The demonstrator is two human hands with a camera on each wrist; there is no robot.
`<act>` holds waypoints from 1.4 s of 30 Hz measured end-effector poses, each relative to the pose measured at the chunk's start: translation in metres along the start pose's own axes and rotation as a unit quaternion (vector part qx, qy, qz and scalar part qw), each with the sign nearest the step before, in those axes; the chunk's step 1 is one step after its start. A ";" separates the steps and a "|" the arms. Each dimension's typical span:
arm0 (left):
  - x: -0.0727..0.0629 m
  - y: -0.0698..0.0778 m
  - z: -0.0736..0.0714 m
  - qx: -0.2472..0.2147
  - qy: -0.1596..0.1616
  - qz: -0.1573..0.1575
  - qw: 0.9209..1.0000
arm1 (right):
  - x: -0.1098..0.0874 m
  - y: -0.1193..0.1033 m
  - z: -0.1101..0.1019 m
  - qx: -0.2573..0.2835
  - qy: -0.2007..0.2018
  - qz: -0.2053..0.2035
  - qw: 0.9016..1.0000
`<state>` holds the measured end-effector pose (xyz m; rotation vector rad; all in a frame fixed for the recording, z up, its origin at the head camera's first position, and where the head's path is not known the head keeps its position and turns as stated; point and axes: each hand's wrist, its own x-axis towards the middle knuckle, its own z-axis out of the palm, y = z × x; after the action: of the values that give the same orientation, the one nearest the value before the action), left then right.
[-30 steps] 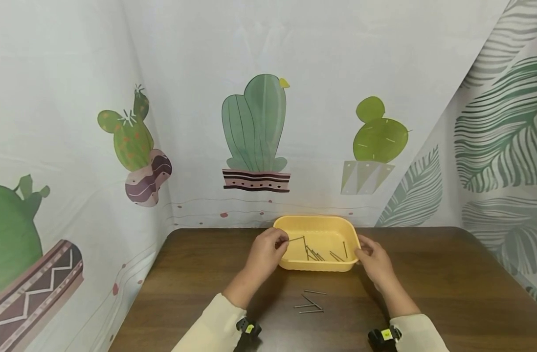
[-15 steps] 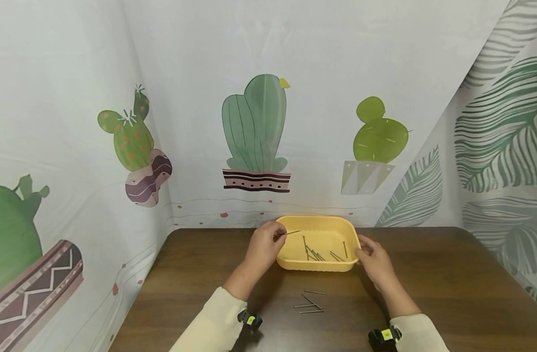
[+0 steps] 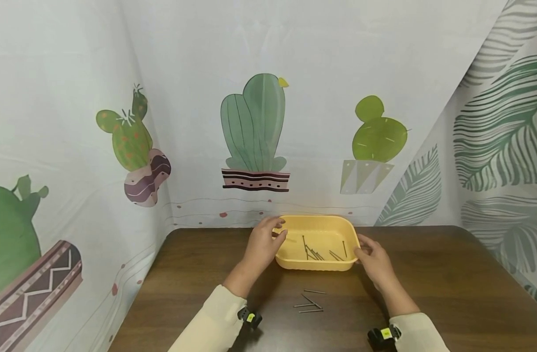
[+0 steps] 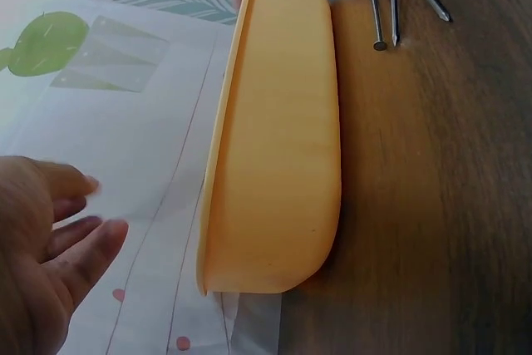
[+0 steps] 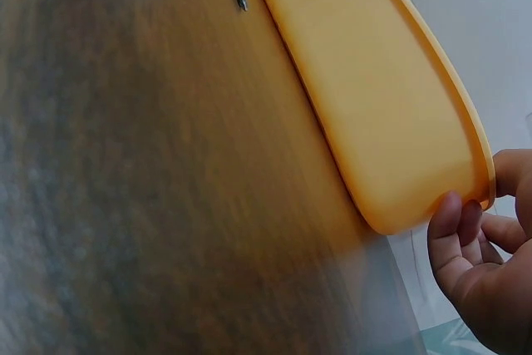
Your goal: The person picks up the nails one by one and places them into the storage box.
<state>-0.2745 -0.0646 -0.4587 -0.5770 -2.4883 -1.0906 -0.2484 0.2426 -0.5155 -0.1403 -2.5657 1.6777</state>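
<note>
A yellow plastic tray [image 3: 314, 265] stands at the back of the table with several nails [image 3: 312, 252] on its floor. Over its left rim is my left hand [image 3: 263, 243], thumb and fingers parted; a faint blurred streak shows in the tray just right of the fingertips. In the left wrist view that hand [image 4: 46, 243] appears with nothing between its fingers. My right hand [image 3: 376, 259] holds the tray's right end. The right wrist view shows the thumb and fingers of this hand [image 5: 490, 263] pinching the rim. Tray contents are hidden in both wrist views.
On the brown wooden table [image 3: 198, 288], several loose nails [image 3: 310, 304] lie in front of the tray. Directly behind the tray hangs a white curtain [image 3: 321, 122] printed with cacti. Each wrist wears a small black camera [image 3: 251, 318].
A second ago my left hand pinched a nail over the tray. It drew back slightly left, and its fingers have since parted and let the nail go. The right hand stayed on the tray.
</note>
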 end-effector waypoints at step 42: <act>-0.024 0.010 -0.004 0.065 -0.115 0.026 0.991 | 0.001 0.002 0.000 -0.008 0.004 -0.002 1.000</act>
<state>-0.2485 -0.0667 -0.4609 -0.7623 -2.6988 -0.8790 -0.2492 0.2439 -0.5172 -0.1434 -2.5726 1.6526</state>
